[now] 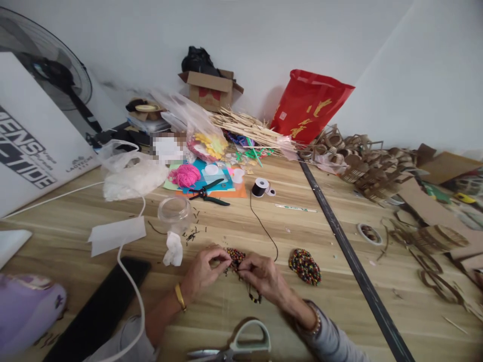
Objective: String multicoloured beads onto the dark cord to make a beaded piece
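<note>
Multicoloured beads [236, 255] lie bunched between my two hands above the wooden table. My left hand [207, 266], with a gold bangle at the wrist, is closed in a pinch at the bunch's left edge. On the other side my right hand [264, 275] pinches a thin dark cord. A short loop of beaded cord [255, 297] hangs below the right fingers. What exactly sits between the left fingertips is too small to see clearly. A second pile of strung beads [305, 267] rests to the right of my right hand.
Scissors [251, 338] lie at the front edge. Beyond my hands are a black cord spool [260, 187], green-handled pliers [209, 192], a clear plastic jar [174, 212] and pink yarn [185, 175]. A dark strip [339, 236] crosses the table; woven baskets [370, 176] crowd the right.
</note>
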Demonstrator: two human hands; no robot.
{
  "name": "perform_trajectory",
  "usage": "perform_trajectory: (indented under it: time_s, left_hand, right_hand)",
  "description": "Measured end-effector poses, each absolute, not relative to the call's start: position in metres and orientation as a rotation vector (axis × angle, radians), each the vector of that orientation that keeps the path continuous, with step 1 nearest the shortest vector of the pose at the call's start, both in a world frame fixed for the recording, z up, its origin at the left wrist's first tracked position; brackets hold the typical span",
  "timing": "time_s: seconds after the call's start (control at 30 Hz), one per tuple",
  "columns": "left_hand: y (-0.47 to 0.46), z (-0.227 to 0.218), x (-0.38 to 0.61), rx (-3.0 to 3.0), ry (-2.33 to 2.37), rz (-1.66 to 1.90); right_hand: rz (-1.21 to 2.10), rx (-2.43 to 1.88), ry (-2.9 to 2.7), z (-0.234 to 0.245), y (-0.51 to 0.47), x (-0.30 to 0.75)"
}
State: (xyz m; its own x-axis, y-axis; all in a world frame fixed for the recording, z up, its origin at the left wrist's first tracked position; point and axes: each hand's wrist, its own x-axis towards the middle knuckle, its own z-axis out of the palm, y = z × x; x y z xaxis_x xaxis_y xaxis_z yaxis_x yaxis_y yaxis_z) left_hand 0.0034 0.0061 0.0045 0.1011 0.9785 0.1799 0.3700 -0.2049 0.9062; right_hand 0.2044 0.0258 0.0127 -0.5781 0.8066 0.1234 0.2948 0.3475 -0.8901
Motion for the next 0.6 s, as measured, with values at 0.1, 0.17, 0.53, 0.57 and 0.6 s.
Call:
perform_trajectory:
  time_s: [0.1,0.17,0.53,0.57,0.6]
  left_hand:
    - [0.007,0.002,0.002,1.769,1.340,1.077]
    - [0.008,0.000,0.003,1.833,1.343,1.048]
    - [0.004,0.003,0.009,1.956,1.226,0.922]
    - [0.004,0.003,0.010,1.954,1.208,0.916]
    - [0.003,0.003,0.011,1.949,1.190,0.915]
  right_hand:
    - [0.825,-0.824,-2.109,-0.001,0.020,0.199]
    - [0.663,-0.740,-2.188,-0.005,0.018,0.199]
    - [0.560,-0.606,-2.201,-0.011,0.019,0.203]
    - [0.561,-0.602,-2.202,-0.011,0.019,0.203]
    - [0.561,-0.600,-2.203,-0.011,0.019,0.203]
